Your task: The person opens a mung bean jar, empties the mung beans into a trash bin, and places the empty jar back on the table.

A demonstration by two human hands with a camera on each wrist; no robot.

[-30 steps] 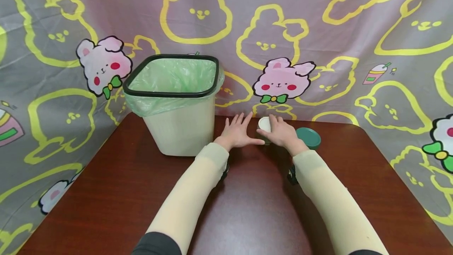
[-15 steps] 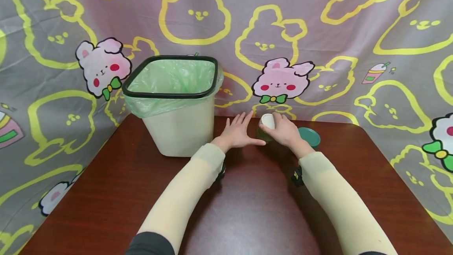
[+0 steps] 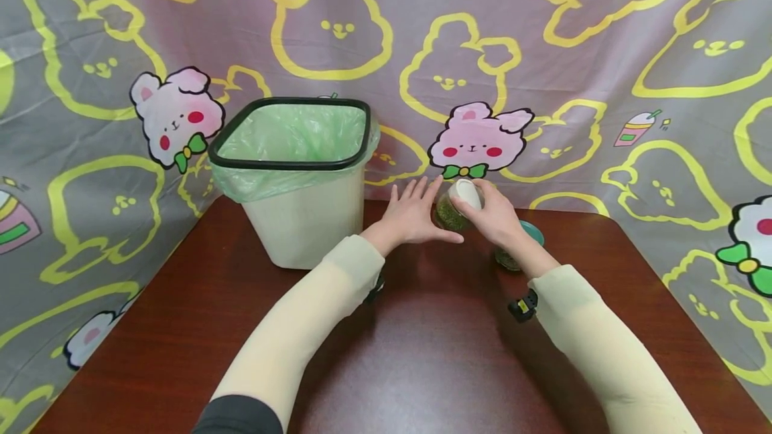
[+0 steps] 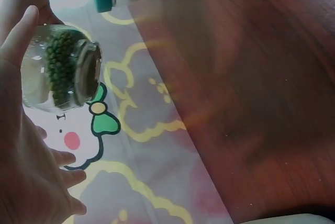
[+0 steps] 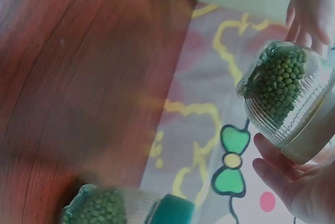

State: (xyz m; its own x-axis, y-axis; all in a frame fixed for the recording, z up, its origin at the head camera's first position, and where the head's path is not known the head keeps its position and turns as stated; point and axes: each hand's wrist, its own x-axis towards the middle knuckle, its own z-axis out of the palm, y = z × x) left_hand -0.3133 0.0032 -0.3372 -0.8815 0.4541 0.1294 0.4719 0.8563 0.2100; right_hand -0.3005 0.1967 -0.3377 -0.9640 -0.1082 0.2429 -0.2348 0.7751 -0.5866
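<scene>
head view: person's right hand (image 3: 493, 214) bent round the white round lid (image 3: 468, 193) of a clear glass jar of green beans (image 3: 449, 215); thumb across the near side of the lid; jar tilted, lid toward the right hand, near the middle of the far edge of the reddish-brown wood-grain table (image 3: 410, 360); left hand (image 3: 415, 215) just left of the jar, fingers straight and fanned, thumb stretched out, nothing in its grasp; second clear glass jar with a teal round lid (image 3: 508, 260) to the right, partly hidden by the right forearm; cream plastic bin with a black rim (image 3: 307, 220), lined with a translucent green bag (image 3: 283, 183), toward the table's far left corner; grey fabric backdrop with yellow outlines and pink rabbits (image 3: 561, 72) behind the far edge.

left wrist view: first jar's base clear of the tabletop; left thumb overlaps the jar's side, contact cannot be told; other fingers spread below.

right wrist view: beans heaped toward the base; right hand's fingers at the white lid; left hand just beyond the jar; teal-lidded jar apart, cut by the frame.
</scene>
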